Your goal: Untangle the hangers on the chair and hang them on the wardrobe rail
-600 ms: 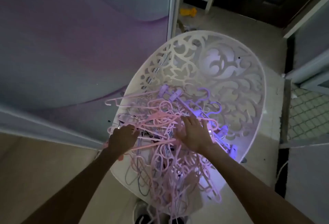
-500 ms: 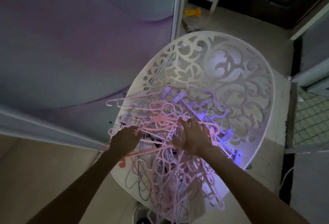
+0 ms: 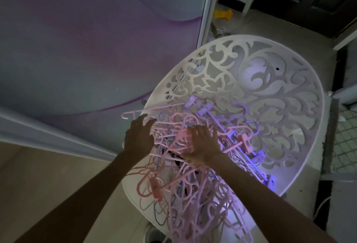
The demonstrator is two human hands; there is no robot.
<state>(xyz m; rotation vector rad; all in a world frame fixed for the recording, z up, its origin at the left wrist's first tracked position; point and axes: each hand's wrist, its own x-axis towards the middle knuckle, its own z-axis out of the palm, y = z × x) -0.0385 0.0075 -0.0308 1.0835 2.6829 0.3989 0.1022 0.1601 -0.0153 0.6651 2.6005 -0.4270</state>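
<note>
A tangle of pink and purple hangers (image 3: 195,167) fills the white chair (image 3: 286,107) seat and spills over its near edge, both hands pressing on top, left hand (image 3: 138,138) at the pile's left edge with fingers spread, right hand (image 3: 202,144) fingers loosely curled, gripping nothing

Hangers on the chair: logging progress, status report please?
Left hand open, fingers spread at pile's edge. Right hand pressing on pink hangers, grip unclear. Pile tangled on white chair; none pulled free yet.
</note>
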